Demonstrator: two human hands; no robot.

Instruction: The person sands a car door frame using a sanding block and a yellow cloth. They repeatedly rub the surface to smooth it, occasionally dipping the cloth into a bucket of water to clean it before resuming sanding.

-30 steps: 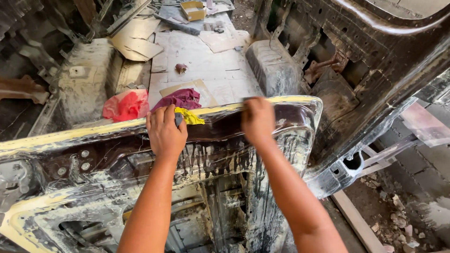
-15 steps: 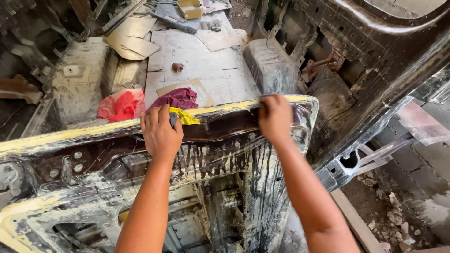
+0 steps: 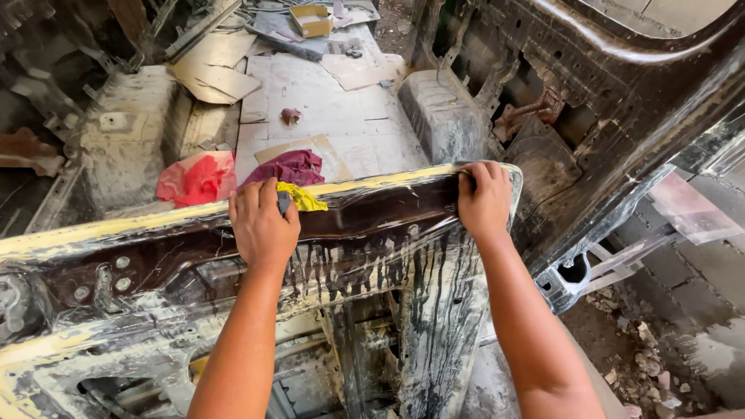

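I look down at a stripped vehicle body panel (image 3: 372,225), dark brown with yellow filler along its top edge and black drip streaks. My left hand (image 3: 262,225) is closed around a flat tool with a blob of yellow filler (image 3: 301,197) on it, pressed at the panel's top edge. My right hand (image 3: 484,199) grips the same edge near its right corner, fingers curled over the rim.
Beyond the panel lie a maroon rag (image 3: 289,166) and a red plastic bag (image 3: 197,177) on the bare vehicle floor (image 3: 341,116). Cardboard sheets (image 3: 211,71) and a small box (image 3: 310,20) sit farther back. Rusty body walls stand at right; rubble covers the ground below.
My right hand has slid to the right along the top edge toward the corner. My left hand stays at the same spot with the filler.
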